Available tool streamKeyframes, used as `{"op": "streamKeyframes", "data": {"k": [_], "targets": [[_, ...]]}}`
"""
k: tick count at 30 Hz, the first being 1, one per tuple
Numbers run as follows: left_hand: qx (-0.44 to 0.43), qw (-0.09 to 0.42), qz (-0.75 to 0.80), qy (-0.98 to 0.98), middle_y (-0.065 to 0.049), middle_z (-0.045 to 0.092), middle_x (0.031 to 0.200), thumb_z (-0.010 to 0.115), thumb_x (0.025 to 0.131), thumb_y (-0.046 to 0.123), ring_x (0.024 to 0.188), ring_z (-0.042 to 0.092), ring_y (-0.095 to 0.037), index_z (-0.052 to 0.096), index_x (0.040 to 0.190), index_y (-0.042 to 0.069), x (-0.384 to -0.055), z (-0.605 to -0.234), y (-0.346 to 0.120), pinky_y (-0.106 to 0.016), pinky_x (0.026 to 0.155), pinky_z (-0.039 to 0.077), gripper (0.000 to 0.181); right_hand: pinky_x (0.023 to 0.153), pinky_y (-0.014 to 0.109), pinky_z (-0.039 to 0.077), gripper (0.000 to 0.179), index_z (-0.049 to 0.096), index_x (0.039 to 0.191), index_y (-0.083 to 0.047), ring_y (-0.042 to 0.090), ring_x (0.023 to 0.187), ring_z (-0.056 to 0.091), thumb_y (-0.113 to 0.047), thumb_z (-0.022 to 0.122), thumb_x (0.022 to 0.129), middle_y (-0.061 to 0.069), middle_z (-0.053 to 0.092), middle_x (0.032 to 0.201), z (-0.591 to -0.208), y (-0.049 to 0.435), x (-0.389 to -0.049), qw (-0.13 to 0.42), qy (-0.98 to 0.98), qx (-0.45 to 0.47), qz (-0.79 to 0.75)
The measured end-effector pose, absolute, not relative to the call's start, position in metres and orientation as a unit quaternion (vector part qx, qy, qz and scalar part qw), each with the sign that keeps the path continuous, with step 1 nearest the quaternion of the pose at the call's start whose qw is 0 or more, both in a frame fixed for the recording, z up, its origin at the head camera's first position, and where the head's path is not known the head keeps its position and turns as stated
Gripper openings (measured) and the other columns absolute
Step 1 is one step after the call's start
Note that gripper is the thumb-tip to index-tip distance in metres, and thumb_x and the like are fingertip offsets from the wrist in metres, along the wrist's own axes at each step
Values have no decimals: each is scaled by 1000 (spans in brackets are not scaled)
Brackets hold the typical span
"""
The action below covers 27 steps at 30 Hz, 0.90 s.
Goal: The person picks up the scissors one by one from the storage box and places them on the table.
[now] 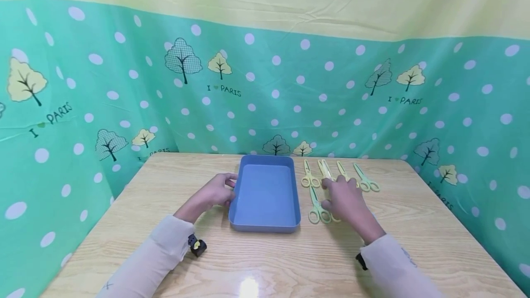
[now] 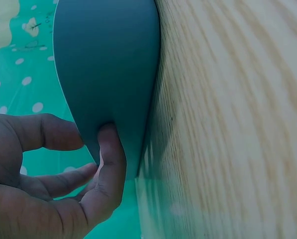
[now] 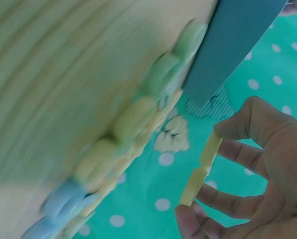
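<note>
In the head view a blue tray [image 1: 265, 228] rests on the table, and my left hand [image 1: 216, 191] is at its left wall. The left wrist view shows that hand's fingers [image 2: 112, 164] touching the outside of the wall, with others at the rim. My right hand [image 1: 345, 199] is over two rows of scissors. Its thumb and fingers pinch the handles of yellow scissors [image 3: 193, 186], raised off the table in the right wrist view. Below lie green scissors [image 1: 319, 210], yellow-green scissors [image 1: 310, 179] and teal-green scissors [image 1: 365, 182]. The hand partly covers others.
The wooden table [image 1: 174, 261] extends around the tray and scissors. A green and yellow patterned curtain [image 1: 290, 91] hangs along its back and sides. The tray's right wall stands close to the nearest scissors. Dark straps are on both wrists.
</note>
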<state>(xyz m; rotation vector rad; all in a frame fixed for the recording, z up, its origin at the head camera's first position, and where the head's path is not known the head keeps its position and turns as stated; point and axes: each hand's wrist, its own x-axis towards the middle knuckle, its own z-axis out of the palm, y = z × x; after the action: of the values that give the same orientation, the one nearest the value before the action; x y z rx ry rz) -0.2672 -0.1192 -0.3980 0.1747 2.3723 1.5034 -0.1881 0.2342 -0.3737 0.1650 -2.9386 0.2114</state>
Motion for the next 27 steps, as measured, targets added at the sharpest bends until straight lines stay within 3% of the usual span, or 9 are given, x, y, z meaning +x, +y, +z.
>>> {"op": "streamKeyframes", "data": {"k": [14,27], "targets": [[60,169,526,831,-25,53,132,56,75,-16,83,64,-28,40,152,-4,-266,-397,-120,-35,64,59,79,56,48,47,40,67,114,-4,46,86,52,-14,77,77,22,59,96,-391,295,-174,81,-994,38,69],[56,168,530,829,-24,53,130,57,76,-15,85,64,-28,41,152,-3,-267,-398,-119,-36,64,60,79,58,44,44,37,67,111,-3,39,81,48,-15,78,78,21,58,97,-391,337,-161,25,-996,8,82]]}}
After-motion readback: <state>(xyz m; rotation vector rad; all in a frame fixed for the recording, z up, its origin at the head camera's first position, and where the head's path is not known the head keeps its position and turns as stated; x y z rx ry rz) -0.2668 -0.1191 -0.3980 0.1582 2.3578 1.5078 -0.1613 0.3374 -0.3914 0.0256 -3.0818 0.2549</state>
